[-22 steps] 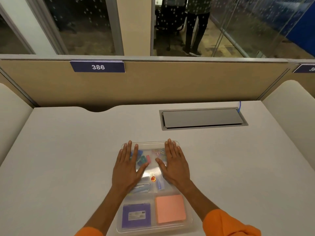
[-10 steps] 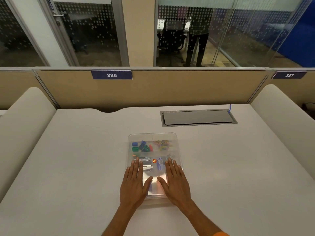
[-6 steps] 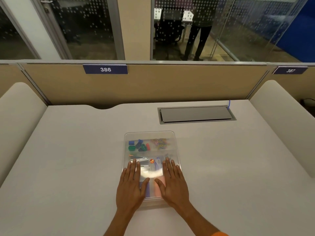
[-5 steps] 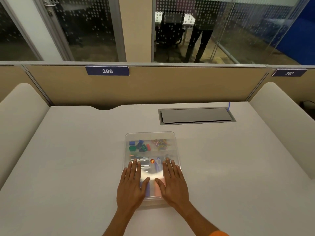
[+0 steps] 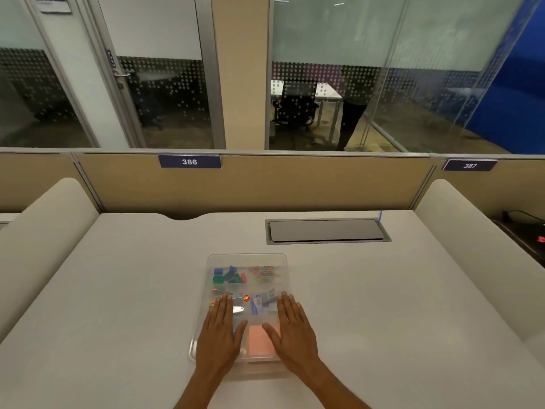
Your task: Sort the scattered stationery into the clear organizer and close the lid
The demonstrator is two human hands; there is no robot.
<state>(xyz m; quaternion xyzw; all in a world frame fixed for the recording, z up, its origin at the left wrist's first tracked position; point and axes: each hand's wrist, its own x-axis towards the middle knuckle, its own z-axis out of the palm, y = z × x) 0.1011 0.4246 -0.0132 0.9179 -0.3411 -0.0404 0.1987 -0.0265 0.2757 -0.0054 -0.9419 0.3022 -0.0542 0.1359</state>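
The clear organizer (image 5: pixel 246 259) lies on the white desk with its transparent lid down over the compartments. Through the lid show coloured binder clips (image 5: pixel 229 276), coloured paper clips (image 5: pixel 264 273), small metal and blue items (image 5: pixel 256 303) in the middle row, and a pink sticky-note pad (image 5: pixel 259 340) near me. My left hand (image 5: pixel 220 335) lies flat, fingers together, on the lid's near left part. My right hand (image 5: pixel 292 332) lies flat on the near right part. Neither hand holds anything. A purple pad under my left hand is hidden.
A grey cable hatch (image 5: pixel 326 230) is set into the desk behind the organizer. Beige partition panels (image 5: pixel 265 184) with number plates 386 and 387 close the back. Padded dividers (image 5: pixel 44 231) flank both sides. Glass walls and a standing person's legs (image 5: pixel 351 122) are beyond.
My hands slid from the far half of the lid to its near half and stay flat there. My head has tilted up, so more of the room shows.
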